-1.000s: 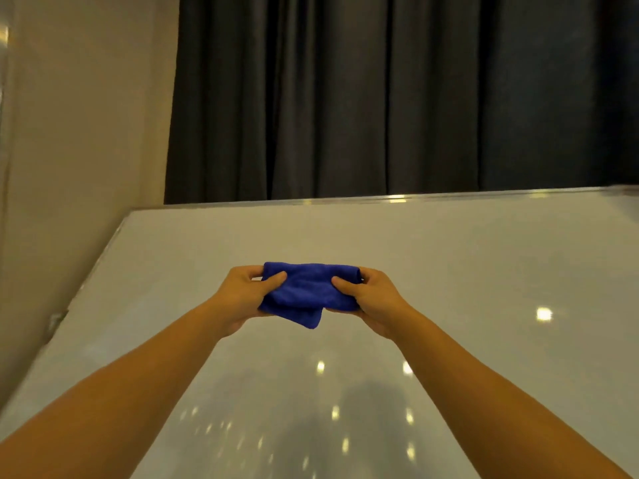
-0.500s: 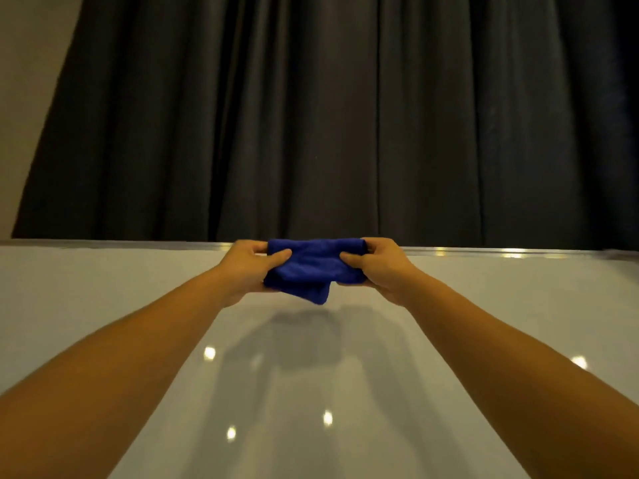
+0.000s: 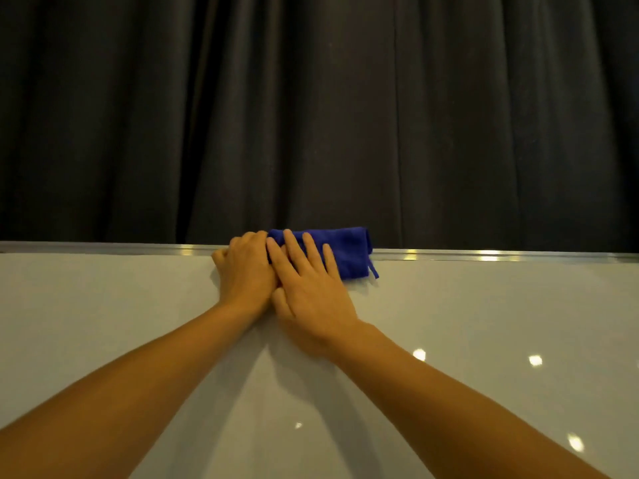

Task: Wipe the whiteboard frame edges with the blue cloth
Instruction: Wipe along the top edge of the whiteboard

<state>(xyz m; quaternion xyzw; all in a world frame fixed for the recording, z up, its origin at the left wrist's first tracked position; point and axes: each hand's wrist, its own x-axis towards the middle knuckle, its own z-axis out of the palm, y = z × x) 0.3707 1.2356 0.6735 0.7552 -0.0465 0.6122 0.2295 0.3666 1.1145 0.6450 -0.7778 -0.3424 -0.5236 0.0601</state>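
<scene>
The folded blue cloth [image 3: 349, 252] is draped over the whiteboard's silver top frame edge [image 3: 484, 256], just right of centre. My left hand [image 3: 243, 271] curls over that edge at the cloth's left end, which its fingers cover. My right hand [image 3: 307, 292] lies flat with fingers spread, pressing the cloth against the frame and partly overlapping the left hand. A short loop hangs from the cloth's lower right corner. The white board surface [image 3: 138, 323] fills the lower half of the view.
A dark pleated curtain [image 3: 311, 115] hangs directly behind the whiteboard's top edge. Ceiling lights reflect as bright spots on the glossy board [image 3: 534, 360] at the lower right. The frame strip runs on to both sides of the hands.
The hands moved up from in front of the board onto the top frame edge. The cloth, held stretched between both hands before, now lies pressed on the frame with the right hand flat over it.
</scene>
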